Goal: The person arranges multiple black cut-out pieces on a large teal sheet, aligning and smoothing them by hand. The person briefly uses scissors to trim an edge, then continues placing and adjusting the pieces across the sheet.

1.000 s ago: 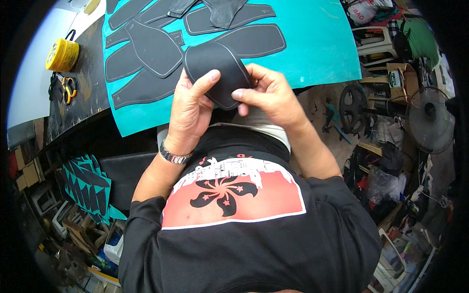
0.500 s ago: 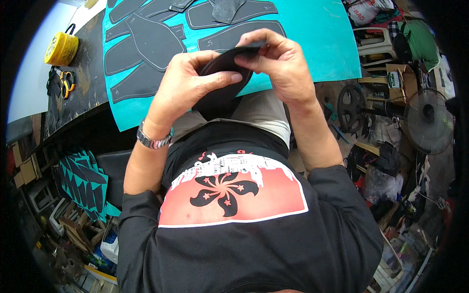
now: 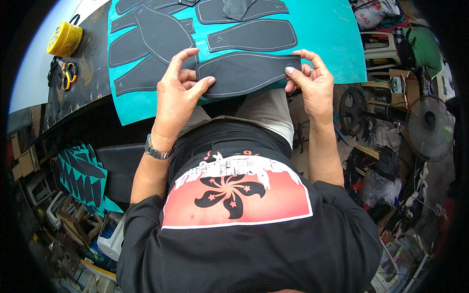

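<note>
A long black cut-out panel point(image 3: 244, 73) with a pale line along its edge is stretched between my hands at the near edge of the teal sheet point(image 3: 332, 49). My left hand point(image 3: 181, 90) holds its left end by the thumb, index finger raised and the other fingers curled. At the right end, the thumb and fingers of my right hand point(image 3: 312, 80) pinch the corner. Just beyond lies a similar black panel point(image 3: 254, 35) with a pale outline. More black panels point(image 3: 161, 34) overlap on the sheet to the left, and a small dark piece point(image 3: 238, 8) rests on the farthest panel.
Orange-handled scissors point(image 3: 67, 74) and a yellow round tub point(image 3: 65, 39) are on the dark tabletop point(image 3: 90, 63) at left. A bundle of teal-and-black pieces point(image 3: 83, 178) sits lower left. A fan point(image 3: 430, 127), boxes and clutter crowd the floor at right.
The panel was bent and raised between my hands. Now it is opened out flat and lowered, pale-lined face up, and my hands have moved apart.
</note>
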The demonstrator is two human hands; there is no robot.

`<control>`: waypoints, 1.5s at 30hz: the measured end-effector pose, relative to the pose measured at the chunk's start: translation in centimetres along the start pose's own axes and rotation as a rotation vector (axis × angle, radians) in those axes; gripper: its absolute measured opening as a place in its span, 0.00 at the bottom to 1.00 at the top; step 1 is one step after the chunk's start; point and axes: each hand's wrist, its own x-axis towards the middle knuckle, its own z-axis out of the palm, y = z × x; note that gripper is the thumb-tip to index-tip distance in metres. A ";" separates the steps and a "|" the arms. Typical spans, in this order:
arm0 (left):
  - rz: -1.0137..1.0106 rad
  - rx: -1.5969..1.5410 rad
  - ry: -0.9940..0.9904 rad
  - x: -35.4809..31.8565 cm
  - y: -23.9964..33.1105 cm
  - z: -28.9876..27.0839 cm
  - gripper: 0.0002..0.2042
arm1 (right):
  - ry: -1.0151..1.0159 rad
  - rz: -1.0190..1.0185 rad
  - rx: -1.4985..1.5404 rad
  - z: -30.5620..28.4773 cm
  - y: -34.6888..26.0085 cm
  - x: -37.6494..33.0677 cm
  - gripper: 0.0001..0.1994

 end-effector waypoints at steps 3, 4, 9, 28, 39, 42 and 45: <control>0.060 0.066 0.053 -0.2 0.2 0.6 0.29 | 0.003 0.039 -0.025 -0.3 0.1 -0.3 0.18; 0.084 0.084 0.061 -0.2 0.3 0.7 0.29 | 0.022 0.027 -0.040 -0.4 0.2 -0.4 0.18; 0.156 0.173 0.079 0.1 0.7 1.1 0.29 | 0.073 -0.020 -0.108 -0.7 0.3 -0.4 0.19; 0.209 0.132 0.067 0.4 0.6 1.2 0.25 | 0.102 -0.052 -0.117 -0.5 1.4 -0.5 0.21; 0.211 0.140 0.072 0.8 0.4 1.9 0.23 | 0.150 -0.050 -0.100 -0.9 1.4 -0.5 0.21; 0.187 0.141 0.072 0.8 0.4 2.0 0.22 | 0.152 -0.055 -0.118 -0.9 1.8 -0.4 0.21; 0.190 0.165 0.065 0.8 0.5 1.9 0.23 | 0.152 -0.051 -0.132 -0.9 1.9 -0.3 0.20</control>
